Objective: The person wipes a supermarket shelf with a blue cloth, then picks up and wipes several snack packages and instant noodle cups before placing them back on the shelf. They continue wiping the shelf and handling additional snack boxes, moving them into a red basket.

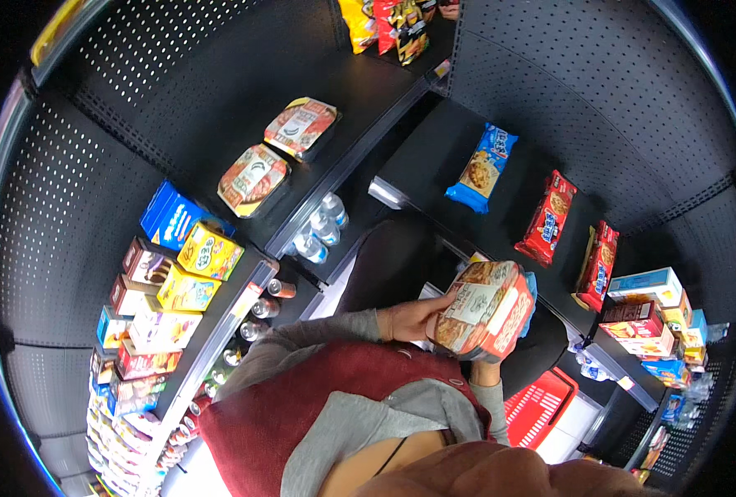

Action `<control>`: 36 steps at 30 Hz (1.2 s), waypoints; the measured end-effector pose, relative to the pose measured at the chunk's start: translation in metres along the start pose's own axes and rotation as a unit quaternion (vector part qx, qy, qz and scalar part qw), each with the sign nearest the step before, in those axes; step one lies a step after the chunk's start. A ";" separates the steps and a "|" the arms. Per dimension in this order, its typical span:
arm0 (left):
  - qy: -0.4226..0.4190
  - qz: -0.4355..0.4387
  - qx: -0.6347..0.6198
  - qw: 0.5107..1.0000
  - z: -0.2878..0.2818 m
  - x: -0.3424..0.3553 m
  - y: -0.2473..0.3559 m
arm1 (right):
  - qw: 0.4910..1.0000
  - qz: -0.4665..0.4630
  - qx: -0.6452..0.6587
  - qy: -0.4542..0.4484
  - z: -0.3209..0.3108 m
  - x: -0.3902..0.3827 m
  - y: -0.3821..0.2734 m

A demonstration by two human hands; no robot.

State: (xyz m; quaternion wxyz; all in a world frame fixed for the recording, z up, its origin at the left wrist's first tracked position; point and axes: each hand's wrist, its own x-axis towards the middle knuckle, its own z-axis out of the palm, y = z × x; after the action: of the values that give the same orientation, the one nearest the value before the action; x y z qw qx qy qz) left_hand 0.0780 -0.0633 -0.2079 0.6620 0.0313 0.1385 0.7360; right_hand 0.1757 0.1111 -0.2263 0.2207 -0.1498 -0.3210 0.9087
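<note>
In front of my lap is a ready-meal box (480, 311), tilted, with a food picture, a pale label and a red side. My left hand (417, 319) grips its left edge, thumb on top. Against the box's lower right side is my right hand (489, 371), supporting it from underneath; the box hides its fingers. A bit of blue wrapping (532, 294) shows behind the box, and I cannot tell whether my right hand holds it too. Two similar meal boxes, one nearer (253, 180) and one farther (301, 128), lie on the black shelf to the left.
On the right shelf lie a blue cookie pack (484, 168) and red cookie packs (548, 217). Small snack boxes (206, 251) line the left shelf, with water bottles (325, 224) and cans (266, 307) lower down. A red basket (542, 406) stands on the floor at my right.
</note>
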 end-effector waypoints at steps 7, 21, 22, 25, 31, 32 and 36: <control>0.027 0.045 0.086 0.995 -0.017 0.000 0.007 | 0.998 0.039 -0.032 -0.022 -0.018 0.002 -0.004; 0.100 0.224 0.109 0.963 -0.007 -0.008 0.077 | 0.979 0.184 -0.083 -0.023 -0.031 -0.004 0.043; 0.077 0.253 0.077 0.961 0.001 -0.011 0.101 | 0.963 0.213 -0.167 -0.003 -0.033 -0.004 0.045; 0.011 0.379 0.162 0.911 0.021 -0.028 0.163 | 0.937 0.284 -0.170 0.112 -0.041 -0.008 0.066; 0.181 0.533 0.218 0.797 0.031 -0.021 0.276 | 0.895 0.371 -0.201 0.146 -0.092 -0.015 0.110; 0.181 0.554 0.219 0.783 0.025 -0.017 0.293 | 0.871 0.380 -0.278 0.141 -0.103 -0.008 0.114; 0.211 0.588 0.171 0.762 -0.016 0.005 0.348 | 0.904 0.309 -0.277 0.103 -0.131 -0.003 0.136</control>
State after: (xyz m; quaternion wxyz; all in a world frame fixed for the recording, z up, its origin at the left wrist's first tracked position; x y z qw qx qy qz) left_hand -0.2627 -0.0907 -0.1386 0.0367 0.0628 0.3525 0.9330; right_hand 0.1914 0.0827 -0.4125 -0.0894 -0.3888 -0.4729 0.7857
